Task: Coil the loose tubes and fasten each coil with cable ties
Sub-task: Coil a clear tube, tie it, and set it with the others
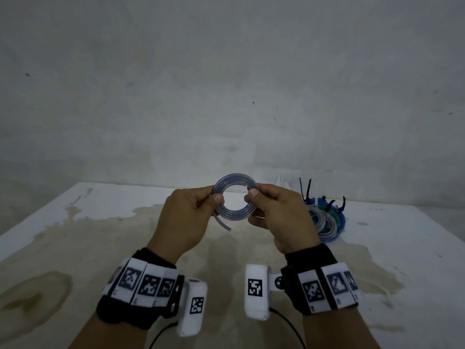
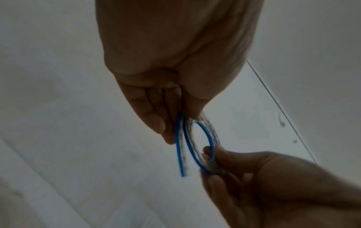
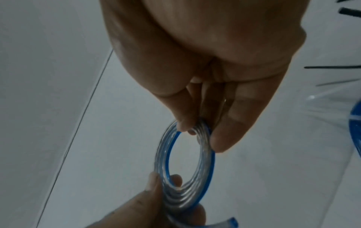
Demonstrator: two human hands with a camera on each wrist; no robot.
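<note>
Left hand [image 1: 186, 217]: thumb and fingers pinch the left side of the tube ring.
Right hand [image 1: 279, 215]: thumb and fingers pinch the right side of the ring.
Tube ring [image 1: 235, 199]: a clear tube with a blue stripe, wound round, held up between both hands above the table [image 1: 75, 238].
Loose end [image 1: 222, 224]: hangs down under the left thumb.
Done coils [image 1: 324, 220]: lie on the table just right of the right hand.
Black ties [image 1: 308, 190]: stick up from those coils.

Dim, flat, bluish light with faint shadows throughout; the head view bends at its edges, both wrist views are soft and motion-blurred.
</note>
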